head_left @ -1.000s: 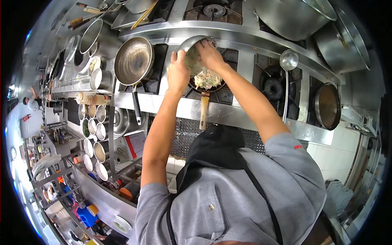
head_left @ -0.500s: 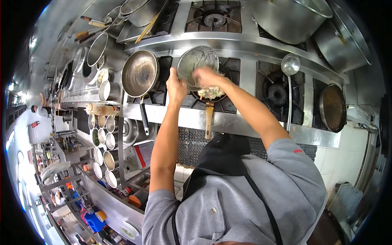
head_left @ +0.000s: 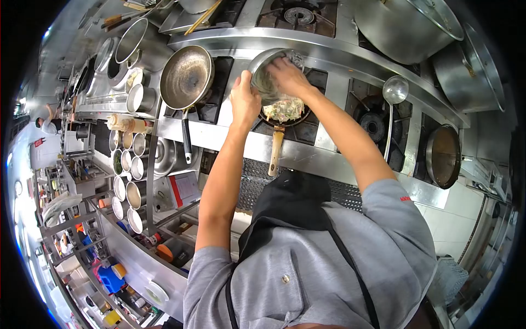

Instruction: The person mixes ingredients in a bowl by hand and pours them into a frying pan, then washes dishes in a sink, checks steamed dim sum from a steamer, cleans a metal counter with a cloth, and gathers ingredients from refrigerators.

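Note:
A tilted metal mixing bowl (head_left: pixel 259 64), its inside smeared with pale batter, is held above the stove by my left hand (head_left: pixel 245 100), whose fingers and thumb grip its near-left side. Inside the bowl is my right hand (head_left: pixel 291 79), fingers stretched out against the inner wall and slightly blurred. Just below the bowl, a frying pan (head_left: pixel 282 125) with a wooden handle (head_left: pixel 276 151) sits on a burner. In it lies a chunky pale mixture (head_left: pixel 286 109) with green and orange bits. The bowl hides the pan's far part.
Left of the bowl is another frying pan (head_left: pixel 186 77) with a black handle. A ladle (head_left: pixel 395 90) lies across the right burner. Large pots (head_left: pixel 405 33) stand at the back right, and a round pan (head_left: pixel 442 156) at the far right. Several small metal containers (head_left: pixel 137 194) line the left.
The view has shifted a little. My right hand has moved farther into the bowl, its fingers now visible against the wall. More of the mixture in the pan shows below the bowl.

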`<state>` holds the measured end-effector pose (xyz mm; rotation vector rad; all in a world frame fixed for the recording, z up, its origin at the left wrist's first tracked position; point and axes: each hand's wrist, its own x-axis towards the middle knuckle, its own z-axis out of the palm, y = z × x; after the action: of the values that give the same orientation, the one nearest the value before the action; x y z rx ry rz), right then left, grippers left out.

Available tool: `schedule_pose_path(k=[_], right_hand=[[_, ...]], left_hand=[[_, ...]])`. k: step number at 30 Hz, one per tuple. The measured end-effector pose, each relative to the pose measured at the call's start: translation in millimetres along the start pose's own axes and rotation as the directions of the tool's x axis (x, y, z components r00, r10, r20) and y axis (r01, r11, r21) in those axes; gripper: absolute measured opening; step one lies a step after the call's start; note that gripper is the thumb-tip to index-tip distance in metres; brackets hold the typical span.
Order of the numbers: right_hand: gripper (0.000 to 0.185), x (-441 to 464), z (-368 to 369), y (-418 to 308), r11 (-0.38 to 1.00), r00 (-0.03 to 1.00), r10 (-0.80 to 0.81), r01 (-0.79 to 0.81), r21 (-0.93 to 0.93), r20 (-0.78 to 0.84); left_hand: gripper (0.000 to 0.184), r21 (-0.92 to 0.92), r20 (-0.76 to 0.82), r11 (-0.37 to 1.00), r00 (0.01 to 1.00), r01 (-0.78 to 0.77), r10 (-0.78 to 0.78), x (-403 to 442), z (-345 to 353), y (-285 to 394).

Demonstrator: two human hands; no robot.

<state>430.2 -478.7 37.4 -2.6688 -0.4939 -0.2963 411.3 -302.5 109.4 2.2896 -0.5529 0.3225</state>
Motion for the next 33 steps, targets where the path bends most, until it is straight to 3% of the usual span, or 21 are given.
schedule_pose_path(k=[2,5,6,7,9,10,11,13,14,17,19,23,25,26,28,31,32,33], right_hand=[[0.047,0,1,-4,0.998,0.997,0.057,-0.054,-0.045,0.061],[0.033,-4,-1,5,0.995,0.861,-0.079,0.037,0.093,0.503],[0.026,-7,-15,2,0.983,0.854,-0.023,-0.076,0.168,0.519],[0.026,-7,-8,3,0.983,0.851,-0.026,-0.075,0.169,0.524],[0.022,-7,4,6,0.972,0.996,-0.016,-0.006,0.234,0.093],[0.018,-10,10,2,0.951,0.991,-0.090,0.115,0.287,-0.098],[0.018,-15,13,4,0.951,0.992,-0.088,0.111,0.289,-0.092],[0.029,-15,3,4,0.953,0.970,-0.155,0.097,0.289,0.186],[0.026,-8,-33,-16,0.989,0.855,0.079,-0.133,0.070,0.512],[0.033,-16,-13,-7,0.997,0.899,0.026,-0.056,0.056,0.437],[0.044,-33,4,-21,0.994,0.945,-0.105,0.112,-0.003,0.309],[0.041,-38,25,-15,0.998,0.915,-0.052,0.057,0.000,0.400],[0.039,-30,30,1,1.000,0.900,-0.015,0.012,0.010,0.436],[0.037,-26,29,11,0.997,0.898,0.052,-0.024,-0.069,0.437],[0.031,-17,12,11,0.974,0.880,0.206,-0.142,-0.177,0.428],[0.039,-10,8,10,0.964,0.911,0.262,-0.236,-0.120,0.317],[0.026,-13,10,5,0.979,0.941,0.189,-0.159,-0.126,0.279],[0.026,-16,13,0,0.980,0.941,0.185,-0.155,-0.124,0.282]], left_hand=[[0.029,0.021,-0.030,1.000,1.000,0.005,-0.005,5,3,2],[0.030,0.053,-0.095,0.998,0.995,0.035,-0.030,3,1,-2],[0.030,0.070,-0.117,0.996,0.992,0.054,-0.046,1,-1,-7],[0.030,0.070,-0.117,0.996,0.992,0.060,-0.052,-2,-3,-12],[0.031,0.073,-0.166,0.994,0.984,0.076,-0.064,-3,-3,-18],[0.030,0.045,-0.168,0.993,0.981,0.109,-0.100,-4,-3,-20],[0.030,0.043,-0.165,0.993,0.981,0.114,-0.105,-7,-5,-24],[0.029,0.014,-0.178,0.984,0.969,0.179,-0.174,-7,-10,-34],[0.026,0.006,-0.210,0.980,0.958,0.198,-0.192,-10,-11,-40],[0.022,-0.094,-0.248,0.939,0.906,0.330,-0.343,-18,-25,-43],[0.021,-0.219,-0.276,0.891,0.850,0.398,-0.448,-22,-35,-42],[0.022,-0.300,-0.329,0.880,0.826,0.369,-0.458,-34,-53,-55],[0.023,-0.398,-0.274,0.812,0.790,0.426,-0.549,-40,-62,-56],[0.022,-0.460,-0.260,0.781,0.777,0.422,-0.573,-44,-66,-53],[0.023,-0.458,-0.245,0.794,0.802,0.399,-0.545,-53,-69,-66],[0.026,-0.451,-0.219,0.809,0.831,0.378,-0.511,-63,-77,-63],[0.024,-0.552,-0.198,0.739,0.801,0.385,-0.565,-66,-78,-58],[0.022,-0.645,-0.170,0.660,0.770,0.384,-0.615,-67,-83,-47]])
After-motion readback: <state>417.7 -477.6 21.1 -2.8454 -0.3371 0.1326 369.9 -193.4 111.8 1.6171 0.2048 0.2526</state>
